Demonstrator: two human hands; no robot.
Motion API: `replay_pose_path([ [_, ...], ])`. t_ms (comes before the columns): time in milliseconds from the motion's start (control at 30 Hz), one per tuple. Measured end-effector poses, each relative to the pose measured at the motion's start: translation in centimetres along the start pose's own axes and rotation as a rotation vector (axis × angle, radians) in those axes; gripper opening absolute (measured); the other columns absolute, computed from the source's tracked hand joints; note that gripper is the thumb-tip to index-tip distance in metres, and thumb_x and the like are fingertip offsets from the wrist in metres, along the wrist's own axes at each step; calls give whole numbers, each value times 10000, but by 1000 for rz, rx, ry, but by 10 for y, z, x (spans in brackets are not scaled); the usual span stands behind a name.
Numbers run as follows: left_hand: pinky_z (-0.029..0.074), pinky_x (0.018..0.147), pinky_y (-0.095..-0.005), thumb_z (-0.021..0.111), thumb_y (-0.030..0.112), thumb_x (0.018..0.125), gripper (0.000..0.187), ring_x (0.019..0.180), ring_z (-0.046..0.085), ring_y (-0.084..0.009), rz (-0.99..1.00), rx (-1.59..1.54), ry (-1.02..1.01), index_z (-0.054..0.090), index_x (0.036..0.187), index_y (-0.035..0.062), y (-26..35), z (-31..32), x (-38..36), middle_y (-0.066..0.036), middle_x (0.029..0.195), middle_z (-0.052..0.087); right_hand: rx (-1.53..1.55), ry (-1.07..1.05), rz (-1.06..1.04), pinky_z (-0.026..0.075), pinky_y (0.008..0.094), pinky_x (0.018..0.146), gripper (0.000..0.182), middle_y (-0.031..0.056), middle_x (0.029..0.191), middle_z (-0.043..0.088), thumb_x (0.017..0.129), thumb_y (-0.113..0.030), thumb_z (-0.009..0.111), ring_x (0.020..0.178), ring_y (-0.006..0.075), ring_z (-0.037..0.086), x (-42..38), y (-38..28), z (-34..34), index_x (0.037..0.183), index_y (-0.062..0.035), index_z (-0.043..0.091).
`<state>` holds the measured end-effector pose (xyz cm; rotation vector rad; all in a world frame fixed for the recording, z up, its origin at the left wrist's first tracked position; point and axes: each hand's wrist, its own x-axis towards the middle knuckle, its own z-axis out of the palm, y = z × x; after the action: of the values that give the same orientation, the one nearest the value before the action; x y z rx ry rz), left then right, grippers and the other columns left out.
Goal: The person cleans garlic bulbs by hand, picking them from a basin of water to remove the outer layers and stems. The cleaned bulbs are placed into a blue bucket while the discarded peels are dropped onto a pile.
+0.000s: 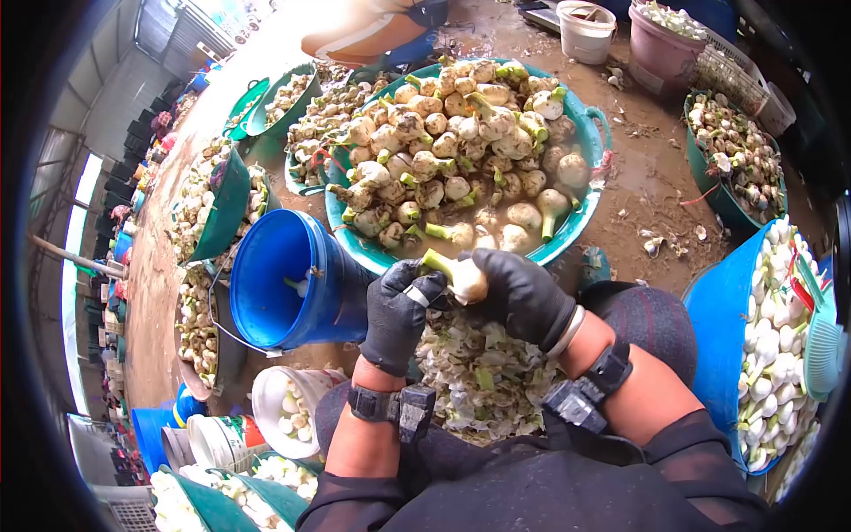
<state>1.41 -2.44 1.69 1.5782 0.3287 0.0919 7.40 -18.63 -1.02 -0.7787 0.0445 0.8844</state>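
Between my two black-gloved hands is a garlic bulb point(468, 282), white and brown with a short green stem end pointing up and left. My right hand point(525, 300) is closed on the bulb from the right. From the left, my left hand point(401, 312) has its fingers bent in against the bulb. A pale strip crosses its thumb area; what it is I cannot make out. Just beyond the hands stands a big green tub point(581, 222) of muddy water, heaped with dirt-stained garlic bulbs point(443, 133). Under the hands lies a pile of peeled skins and stem scraps point(483, 377).
Left of my hands a blue bucket point(275, 279) lies tipped, with a white bucket point(284, 412) of cleaned bulbs below it. At the right stands a blue tub point(718, 328) full of white bulbs, holding a green basket point(823, 346). More garlic tubs line the wet, muddy floor point(643, 191).
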Motion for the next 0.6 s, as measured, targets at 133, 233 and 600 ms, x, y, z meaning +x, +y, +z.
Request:
replay_pose_path([
  [133, 492, 672, -244, 598, -16, 777, 157, 750, 619, -102, 378, 333, -58, 636, 930, -1, -24, -9, 6, -53, 845, 667, 226, -197, 238, 531, 291, 502, 309, 83, 805, 636, 928, -341, 507, 628, 184, 633, -7, -8, 2, 1032, -54, 552],
  [233, 485, 678, -258, 622, 2, 783, 145, 759, 605, -104, 548, 419, -73, 641, 926, 8, -17, -3, 0, -49, 833, 659, 112, -16, 251, 509, 286, 444, 330, 87, 789, 644, 924, -364, 496, 584, 191, 626, -15, -15, 16, 1031, -60, 564],
  [600, 504, 825, -290, 549, 110, 892, 493, 916, 615, -150, -175, -505, -255, 397, 1341, -24, 0, -17, -13, -97, 1077, 620, 132, -245, 172, 530, 277, 614, 354, 61, 905, 654, 918, -377, 533, 747, 151, 637, -7, -14, -1, 1106, -80, 572],
])
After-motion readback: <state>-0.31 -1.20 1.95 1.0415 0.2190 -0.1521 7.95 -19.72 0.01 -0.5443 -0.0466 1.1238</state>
